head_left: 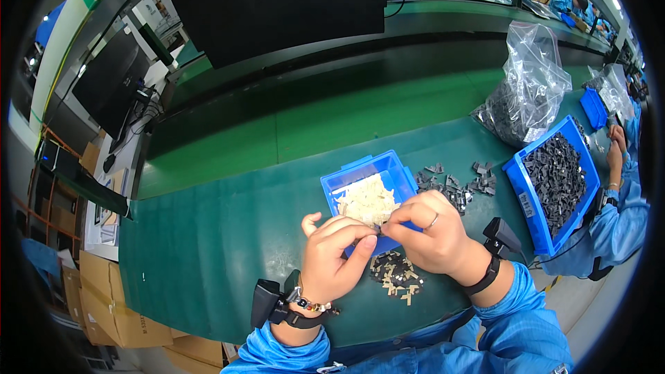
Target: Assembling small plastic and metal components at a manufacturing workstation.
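Note:
My left hand (338, 257) and my right hand (438, 235) meet over the near edge of a small blue bin (397, 170). Thumb and forefinger of each are pinched together on a tiny dark part (378, 229), mostly hidden by the fingertips. Cream-coloured small plastic pieces (366, 197) fill the bin behind my fingers. Just below my hands lies a pile of small dark and tan pieces (396, 275), which look like joined parts. To the right of the bin, loose dark grey plastic pieces (457, 192) are scattered on the green mat.
A larger blue bin (528, 201) full of black pieces stands at the right, below a clear plastic bag (530, 90) of dark parts. A co-worker's hands (615, 145) are at the far right. The green mat (208, 249) stretches left; cardboard boxes (118, 301) sit beyond its edge.

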`<state>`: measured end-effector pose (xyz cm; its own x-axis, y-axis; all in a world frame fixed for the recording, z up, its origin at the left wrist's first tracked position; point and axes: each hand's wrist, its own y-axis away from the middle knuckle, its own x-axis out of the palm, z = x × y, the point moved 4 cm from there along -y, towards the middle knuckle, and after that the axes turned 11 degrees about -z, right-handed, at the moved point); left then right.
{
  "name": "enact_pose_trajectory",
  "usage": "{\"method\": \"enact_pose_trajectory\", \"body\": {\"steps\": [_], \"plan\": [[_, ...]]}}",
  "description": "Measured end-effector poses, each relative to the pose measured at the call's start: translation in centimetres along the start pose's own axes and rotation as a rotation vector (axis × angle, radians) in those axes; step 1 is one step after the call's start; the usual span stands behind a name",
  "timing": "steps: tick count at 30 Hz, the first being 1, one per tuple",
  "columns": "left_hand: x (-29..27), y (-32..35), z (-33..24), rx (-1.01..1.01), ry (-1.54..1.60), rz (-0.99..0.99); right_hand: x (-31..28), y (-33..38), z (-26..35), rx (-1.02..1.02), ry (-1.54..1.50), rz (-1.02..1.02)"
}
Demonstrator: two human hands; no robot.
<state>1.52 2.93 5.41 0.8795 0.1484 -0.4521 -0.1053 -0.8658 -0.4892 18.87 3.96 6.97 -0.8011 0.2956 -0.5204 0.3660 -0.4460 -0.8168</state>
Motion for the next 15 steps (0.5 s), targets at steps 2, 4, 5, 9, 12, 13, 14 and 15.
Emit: {"method": "enact_pose_trajectory", "body": {"steps": [2,4,5,9,12,13,14,15], "plan": [[0.3,0.0,0.2,-0.017,0.007,0.012,0.0,0.1,0.3,-0.057,-0.04,-0.026],[0.4,0.0,0.5,-0.074,0.023,0.017,0.1,0.1,0.5,-0.064,-0.042,-0.021],[0.4,0.0,0.6,-0.073,0.023,0.017,0.1,0.1,0.5,-0.072,-0.041,-0.017],[0.4,0.1,0.7,-0.074,0.078,-0.04,0.5,0.0,0.5,-0.062,-0.07,-0.001],[0.3,0.0,0.2,-0.03,0.055,-0.084,0.8,0.3,-0.1,0.088,-0.112,-0.037],[0.3,-0.1,0.0,-0.013,0.033,-0.1,0.9,0.4,-0.3,0.168,-0.173,-0.06],[0.3,0.0,0.0,-0.011,0.035,-0.1,1.0,0.4,-0.6,0.247,-0.233,-0.082],[0.3,0.1,0.0,0.0,0.024,-0.121,0.8,0.3,-0.5,0.246,-0.231,-0.082]]}}
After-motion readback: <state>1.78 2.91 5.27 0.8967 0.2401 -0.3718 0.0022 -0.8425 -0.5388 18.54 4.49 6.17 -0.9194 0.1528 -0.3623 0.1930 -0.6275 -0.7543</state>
